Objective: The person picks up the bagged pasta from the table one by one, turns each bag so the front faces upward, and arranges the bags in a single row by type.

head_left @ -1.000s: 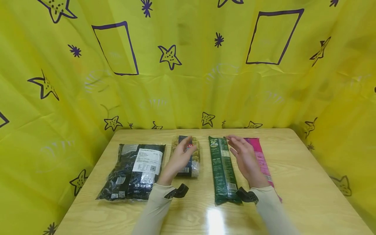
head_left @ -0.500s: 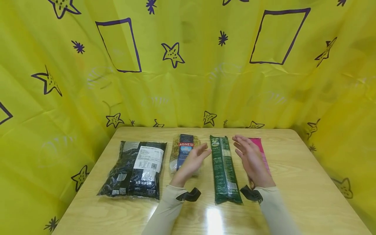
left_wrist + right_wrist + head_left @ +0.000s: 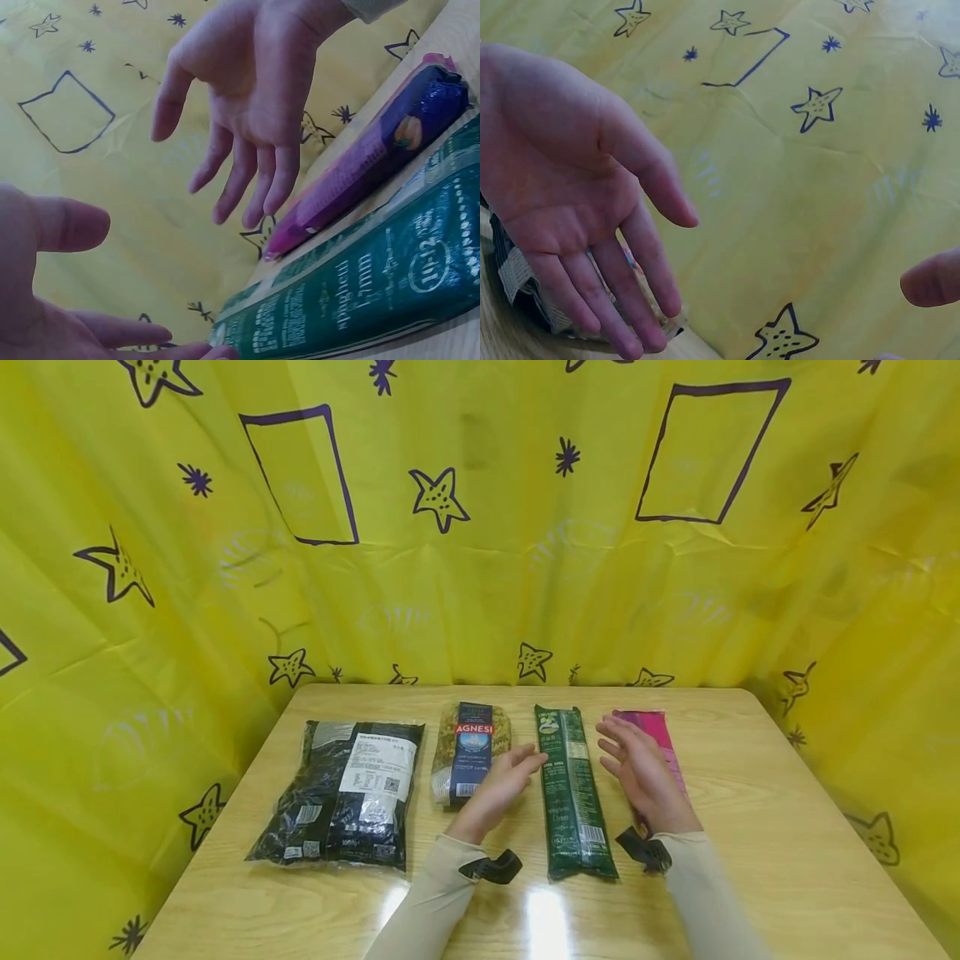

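Note:
Two open hands hover on either side of a green spaghetti packet [image 3: 572, 802] that lies lengthwise on the table. My left hand [image 3: 498, 789] is at its left, fingertips close to its edge; contact cannot be told. To its right, my right hand [image 3: 651, 781] has the palm turned inward and covers part of a pink packet [image 3: 662, 735]. Neither hand holds anything. In the left wrist view, the spaghetti packet [image 3: 360, 292] lies in front of the pink-purple packet [image 3: 360, 165], below the right hand [image 3: 255, 97]. The left hand [image 3: 577, 180] shows its palm in the right wrist view.
A blue-labelled Agnesi pasta bag [image 3: 472, 747] lies left of the left hand. Farther left is a large black plastic bag [image 3: 348, 797] with a white label. A yellow patterned curtain [image 3: 480, 593] hangs behind the wooden table [image 3: 780, 827].
My left hand has moved right, off the Agnesi pasta bag's middle and toward the spaghetti packet. My right hand has shifted slightly right. The packets stay in place.

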`<state>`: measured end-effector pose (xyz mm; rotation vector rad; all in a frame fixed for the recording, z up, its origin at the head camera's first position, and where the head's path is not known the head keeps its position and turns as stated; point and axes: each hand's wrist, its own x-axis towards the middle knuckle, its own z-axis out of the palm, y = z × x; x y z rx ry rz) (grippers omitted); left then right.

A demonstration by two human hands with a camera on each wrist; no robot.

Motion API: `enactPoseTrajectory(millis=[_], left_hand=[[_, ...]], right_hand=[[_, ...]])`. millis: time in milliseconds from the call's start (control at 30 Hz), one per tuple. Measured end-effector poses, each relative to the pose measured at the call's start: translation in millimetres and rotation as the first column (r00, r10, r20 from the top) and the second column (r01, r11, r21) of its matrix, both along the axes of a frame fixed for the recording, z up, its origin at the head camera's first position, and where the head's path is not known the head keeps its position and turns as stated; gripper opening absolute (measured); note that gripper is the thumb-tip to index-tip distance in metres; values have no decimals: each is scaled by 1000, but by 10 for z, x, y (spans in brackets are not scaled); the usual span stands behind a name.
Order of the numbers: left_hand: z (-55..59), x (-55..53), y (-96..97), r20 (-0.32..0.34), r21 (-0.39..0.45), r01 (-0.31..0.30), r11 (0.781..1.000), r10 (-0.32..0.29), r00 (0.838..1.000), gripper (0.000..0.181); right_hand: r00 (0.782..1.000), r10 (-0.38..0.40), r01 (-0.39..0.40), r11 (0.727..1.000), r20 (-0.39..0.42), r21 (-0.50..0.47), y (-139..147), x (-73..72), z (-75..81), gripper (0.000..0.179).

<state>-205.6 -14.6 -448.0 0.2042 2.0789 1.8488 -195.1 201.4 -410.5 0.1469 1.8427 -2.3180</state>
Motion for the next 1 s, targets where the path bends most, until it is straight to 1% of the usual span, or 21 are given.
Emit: enactPoseTrajectory(millis=[100, 200, 367, 567, 667, 833, 900, 1000], left_hand=[[-29, 4, 26, 17, 2, 2, 1000, -2, 1000, 70], [-55, 9, 53, 36, 14, 8, 1000, -9, 999, 71], [-81, 26, 99, 50, 31, 3, 1000, -4, 999, 72], [-101, 65, 160, 40, -11, 8, 1000, -8, 999, 76], [-111, 80, 168, 30, -25, 6, 1000, -5, 1000, 77], [-124, 99, 162, 34, -39, 40, 998, -38, 999, 77], [-126, 105, 166, 52, -13, 58, 998, -57, 997, 77], [-127, 107, 187, 88, 75, 75, 994, -81, 993, 76]], right_hand=[[999, 21, -20, 1000, 31, -3, 20, -32, -54, 68], [998, 24, -24, 1000, 60, -8, 40, -69, -120, 69], [994, 45, -43, 999, 104, -17, 82, -114, -223, 74], [986, 79, -76, 997, 144, -23, 120, -129, -321, 79], [984, 81, -78, 997, 160, -27, 128, -135, -354, 81], [979, 82, -77, 996, 184, -34, 123, -139, -382, 80], [979, 80, -75, 997, 190, -33, 112, -138, -388, 80], [978, 71, -67, 997, 196, -27, 93, -138, -396, 82]])
